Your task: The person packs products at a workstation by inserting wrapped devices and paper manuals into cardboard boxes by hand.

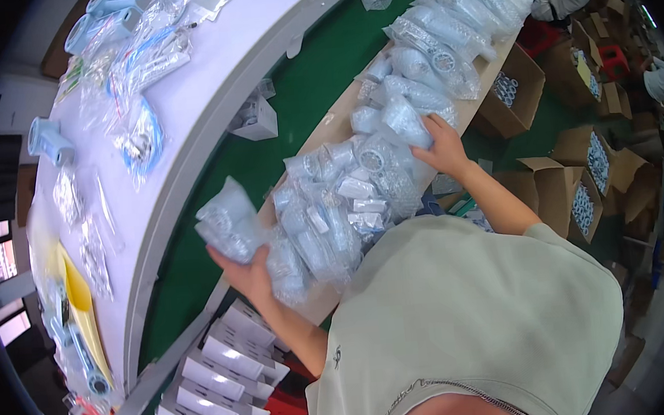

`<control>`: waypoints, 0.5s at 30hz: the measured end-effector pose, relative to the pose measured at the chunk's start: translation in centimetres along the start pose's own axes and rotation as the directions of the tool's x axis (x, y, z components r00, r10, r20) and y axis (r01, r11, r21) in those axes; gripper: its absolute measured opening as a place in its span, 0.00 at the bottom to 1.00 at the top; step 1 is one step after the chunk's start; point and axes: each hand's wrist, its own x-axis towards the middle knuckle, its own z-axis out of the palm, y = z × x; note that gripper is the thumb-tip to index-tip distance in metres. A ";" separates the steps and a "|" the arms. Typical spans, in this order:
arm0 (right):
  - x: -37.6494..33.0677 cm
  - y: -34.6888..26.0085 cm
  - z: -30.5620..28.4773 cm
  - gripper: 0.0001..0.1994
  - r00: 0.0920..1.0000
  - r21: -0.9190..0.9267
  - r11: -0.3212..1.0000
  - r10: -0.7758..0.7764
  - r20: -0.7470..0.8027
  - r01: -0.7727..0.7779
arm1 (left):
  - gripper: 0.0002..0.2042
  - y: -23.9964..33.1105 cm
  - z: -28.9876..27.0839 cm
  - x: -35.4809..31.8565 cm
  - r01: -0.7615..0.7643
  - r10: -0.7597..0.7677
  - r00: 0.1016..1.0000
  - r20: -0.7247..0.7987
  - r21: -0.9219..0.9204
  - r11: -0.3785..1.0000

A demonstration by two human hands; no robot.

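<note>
My left hand (249, 278) is closed around the lower side of a bubble-wrapped package (230, 219), held at the left end of a long tan bench (325, 300). Further right, my right hand (444, 148) grips another bubble-wrapped package (403, 121), its fingers over the near side. Light blue parts show faintly through the wrapping. Between my hands lies a pile of similar wrapped parts (314, 224), with small clear packets (363, 201) among them. More bubble-wrapped bundles (432, 40) line the bench toward the far right.
Beyond the bench runs a green surface (293, 105), then a curved white table (205, 85) with light blue parts (50, 141) and plastic bags. White boxes (219, 364) stand in rows at lower left. Open cardboard cartons (510, 96) holding ring-shaped parts stand at right.
</note>
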 end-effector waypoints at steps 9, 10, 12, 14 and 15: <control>2.6 -0.6 0.5 0.31 0.990 -0.251 0.962 -0.077 0.121 0.105 | 0.52 -1.1 5.1 -8.6 0.046 -0.040 0.999 0.036 -0.208 0.977; 3.9 -0.8 0.0 0.31 0.989 -0.242 0.964 -0.086 0.117 0.112 | 0.52 -1.3 5.0 -9.4 0.093 -0.094 0.996 0.008 -0.256 0.962; 6.7 -1.9 -0.6 0.29 0.971 -0.042 0.972 -0.227 0.081 0.230 | 0.51 -1.5 4.7 -10.9 0.134 -0.153 0.987 -0.040 -0.304 0.943; 10.2 -3.4 1.4 0.29 0.945 0.079 0.946 -0.319 0.072 0.314 | 0.50 -2.0 4.3 -12.3 0.145 -0.203 0.969 -0.138 -0.343 0.928; 13.4 -4.4 4.0 0.26 0.933 0.147 0.933 -0.345 0.103 0.328 | 0.49 -2.5 4.2 -13.0 0.153 -0.238 0.950 -0.202 -0.364 0.919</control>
